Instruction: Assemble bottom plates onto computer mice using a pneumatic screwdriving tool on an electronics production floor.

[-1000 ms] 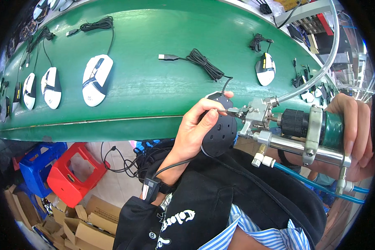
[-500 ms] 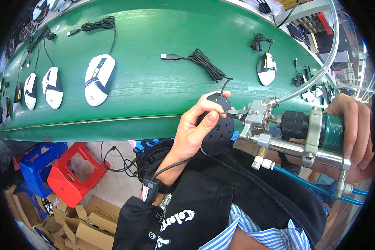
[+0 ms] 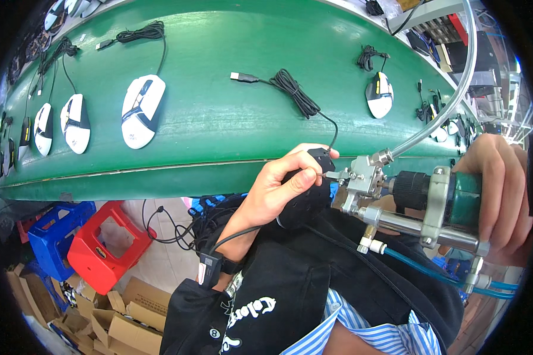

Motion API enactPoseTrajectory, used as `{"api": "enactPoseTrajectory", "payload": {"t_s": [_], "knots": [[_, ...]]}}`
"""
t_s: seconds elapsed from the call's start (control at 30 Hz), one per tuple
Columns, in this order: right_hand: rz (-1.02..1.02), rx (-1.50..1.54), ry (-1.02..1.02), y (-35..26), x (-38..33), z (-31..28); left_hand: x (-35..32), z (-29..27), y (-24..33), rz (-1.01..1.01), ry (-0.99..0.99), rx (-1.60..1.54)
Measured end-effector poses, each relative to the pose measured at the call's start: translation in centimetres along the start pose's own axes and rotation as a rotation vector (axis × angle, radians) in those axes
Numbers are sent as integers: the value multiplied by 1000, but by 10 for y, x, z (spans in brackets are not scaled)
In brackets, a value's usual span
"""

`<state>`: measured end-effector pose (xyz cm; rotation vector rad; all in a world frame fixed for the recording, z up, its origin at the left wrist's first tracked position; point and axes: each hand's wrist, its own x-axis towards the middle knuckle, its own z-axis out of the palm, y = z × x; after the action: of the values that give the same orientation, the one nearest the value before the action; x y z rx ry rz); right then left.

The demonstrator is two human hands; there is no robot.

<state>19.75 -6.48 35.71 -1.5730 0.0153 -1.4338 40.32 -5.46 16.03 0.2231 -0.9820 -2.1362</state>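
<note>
- Clock read from view ctr, 12 = far side.
- Mouse point(image 3: 307, 204): black, held off the bench point(image 3: 207, 127) by its near edge, just off ctr twd 4 o'clock. Which face was turned to the tool: too dark to tell.
- L hand point(image 3: 284, 183): at ctr, curled round mouse; thumb and forefinger drawn tog. right by the tool tip. Whether they pinched a small part there: can't tell.
- R hand point(image 3: 496, 186): at 3 o'clock, fingers wrapped round green grip of driver point(image 3: 413, 190); thumb hidden, position n/k.
- Driver: lay approx. level, nozzle point(image 3: 361, 182) pointing twd 9 o'clock at mouse. Clear hose point(image 3: 466, 71) at 2, blue tubes point(image 3: 417, 268) at 4.
- Cable point(image 3: 296, 93): bundled on bench at 12–1 o'clock, lead running down to mouse.
- Also on bench: white mouse point(image 3: 141, 121) at 10 o'clock, two-tone mouse point(image 3: 380, 97) at 2.
- Step in hand (judged): presenting driver tip to mouse, prob. for a screw. Seating of bit not visible.
- Next move (judged) called for steady L hold, bit in line, fingertips clear of tip.
</note>
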Motion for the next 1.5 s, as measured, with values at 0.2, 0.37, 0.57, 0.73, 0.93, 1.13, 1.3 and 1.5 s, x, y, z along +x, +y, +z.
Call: {"api": "enactPoseTrajectory", "payload": {"t_s": [0.2, 0.37, 0.57, 0.73, 0.93, 1.13, 1.3, 1.5], "knots": [[122, -56, 114, 4, 18, 19, -7, -2, 12, -167, -74, -245], [137, -22, 102, 10, 24, 14, -9, 4, 14, -147, 66, -237], [49, 20, 170, 6, 19, 28, -4, 5, 8, -254, 249, -464], [54, 102, 119, 30, 21, 34, -5, 1, -6, -279, 328, -507], [83, 21, 117, 7, 2, 25, -3, 2, -6, -351, 323, -787], [-58, -16, -22, 3, -27, 12, -7, -6, -10, -273, 277, -759], [-53, 27, -11, 6, -25, 17, -7, -4, -10, -270, 305, -744], [-106, 39, 34, 3, -38, 18, -8, -4, -7, -281, 325, -708]]}}
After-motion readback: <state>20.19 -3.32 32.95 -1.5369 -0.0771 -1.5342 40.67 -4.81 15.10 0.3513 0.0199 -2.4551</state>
